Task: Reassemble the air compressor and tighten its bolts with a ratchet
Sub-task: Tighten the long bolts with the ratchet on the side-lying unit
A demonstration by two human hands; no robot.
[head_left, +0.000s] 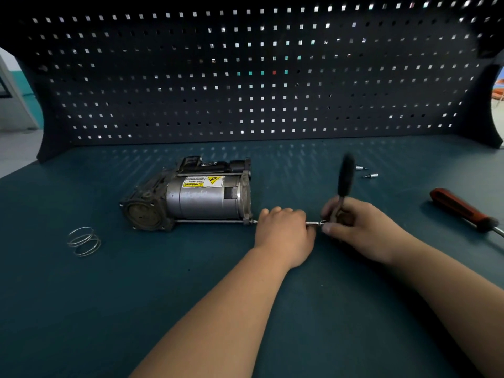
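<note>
Air compressor (188, 197) lies on its side on the teal surface (272, 309), its round end cap facing left and the yellow warning label uppermost. A long through-bolt (210, 221) runs along the compressor's near side.

Left grip (283, 230) sits just right of the compressor's right end, in line with that bolt, knuckles up, fingers curled down over a thin extension bar (316, 223). What lies under the palm is hidden.

Right grip (351, 222) is further right of the compressor, fingers and thumb pinched round the head end of the ratchet (345, 175). The ratchet's dark handle stands upward and is blurred.

Wire spring (84, 241) rests on the surface to the near left of the compressor, apart from it. Two small metal bits (371, 175) lie well to its right, beyond the ratchet. A red-handled screwdriver (461, 208) lies furthest right. A perforated back panel (245, 77) stands behind the compressor.
</note>
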